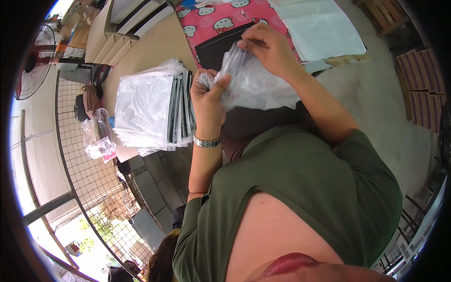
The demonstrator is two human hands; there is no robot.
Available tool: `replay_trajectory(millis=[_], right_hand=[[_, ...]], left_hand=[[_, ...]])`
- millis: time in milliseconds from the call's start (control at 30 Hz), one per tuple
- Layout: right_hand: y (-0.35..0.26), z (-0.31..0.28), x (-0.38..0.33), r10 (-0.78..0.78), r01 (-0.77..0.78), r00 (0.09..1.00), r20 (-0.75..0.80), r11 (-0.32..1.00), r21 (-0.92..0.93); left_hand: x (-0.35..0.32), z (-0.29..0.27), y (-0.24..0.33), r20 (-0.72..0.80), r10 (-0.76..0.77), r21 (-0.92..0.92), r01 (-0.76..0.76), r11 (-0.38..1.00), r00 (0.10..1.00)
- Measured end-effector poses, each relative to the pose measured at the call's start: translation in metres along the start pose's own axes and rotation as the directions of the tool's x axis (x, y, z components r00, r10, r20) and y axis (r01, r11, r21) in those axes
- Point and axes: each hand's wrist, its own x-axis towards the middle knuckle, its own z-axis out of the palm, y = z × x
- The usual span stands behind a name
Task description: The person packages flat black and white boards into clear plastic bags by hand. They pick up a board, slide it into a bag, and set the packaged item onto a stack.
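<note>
A clear plastic bag (258, 87) hangs between my two hands, crumpled and bunched at its upper left. My left hand (209, 94) is closed on the gathered plastic, thumb on top. My right hand (268, 47) pinches the bag's upper edge between thumb and fingers. Behind the bag, a flat black sheet or board (213, 50) lies on a pink patterned cloth (195, 16), partly covered by the plastic. Left of my left hand stands a pile of dark flat items in clear plastic bags (143, 103).
A stack of flat clear bags (324, 30) lies at the table's far right. Thick boards or books (141, 19) stand at the far left. A fan (35, 61) and a wire mesh (75, 141) are at left; bundled cardboard (423, 89) is piled at right.
</note>
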Motion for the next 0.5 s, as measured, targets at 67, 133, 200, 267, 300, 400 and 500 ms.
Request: replay_trajectory(millis=[67,133,200,267,300,400,500], right_hand=[[-0.005,0.008,0.004,0.379,-0.403,0.91,0.168,0.718,0.568],[-0.027,0.011,-0.019,0.434,-0.631,0.771,0.466,0.614,0.474],[-0.013,0.01,-0.058,0.246,-0.71,0.54,0.805,0.648,0.277],[0.001,-0.008,-0.058,0.129,-0.588,0.641,0.756,0.715,0.377],[0.011,-0.016,-0.056,0.066,-0.524,0.683,0.728,0.739,0.425],[0.005,-0.023,-0.035,0.307,-0.634,0.768,0.562,0.233,0.738],[0.023,-0.026,-0.043,0.343,-0.681,0.713,0.612,0.546,0.487]], left_hand=[[-0.009,0.008,0.002,-0.037,-0.033,0.019,0.034,0.999,0.999],[-0.009,-0.019,-0.002,-0.059,-0.097,0.019,0.098,0.995,0.994],[-0.01,-0.042,0.017,-0.137,-0.153,-0.035,0.149,0.988,0.979],[-0.019,-0.101,0.029,0.032,-0.166,-0.243,0.169,0.955,0.986],[-0.031,-0.089,0.038,0.096,-0.301,-0.335,0.315,0.888,0.949],[-0.064,-0.113,0.016,0.059,-0.356,0.359,0.313,0.879,0.932],[-0.065,-0.109,0.034,0.092,-0.221,0.277,0.189,0.942,0.971]])
